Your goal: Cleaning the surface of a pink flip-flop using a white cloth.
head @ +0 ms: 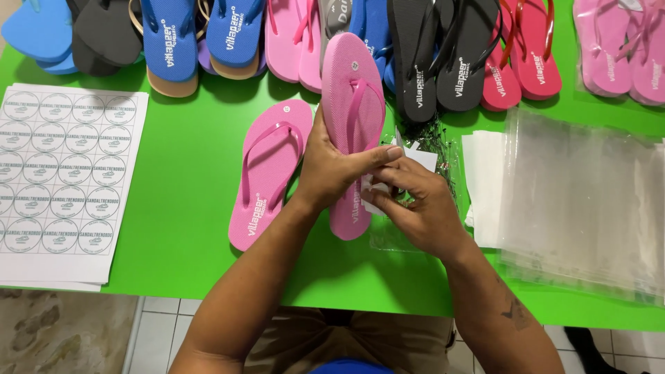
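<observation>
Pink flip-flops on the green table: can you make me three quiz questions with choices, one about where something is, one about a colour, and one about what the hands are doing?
1. Where is the sheet of round stickers?
A. at the left edge of the table
B. under the clear bags
C. on the floor

2. What colour is the table?
A. yellow
B. green
C. white

3. What is the left hand doing?
A. resting flat on the table
B. holding a pink flip-flop
C. holding a black flip-flop

Answers: 1 A, it lies at the left edge. 2 B, bare green shows. 3 B, the fingers wrap the pink flip-flop, while the right hand pinches a white tag.
</observation>
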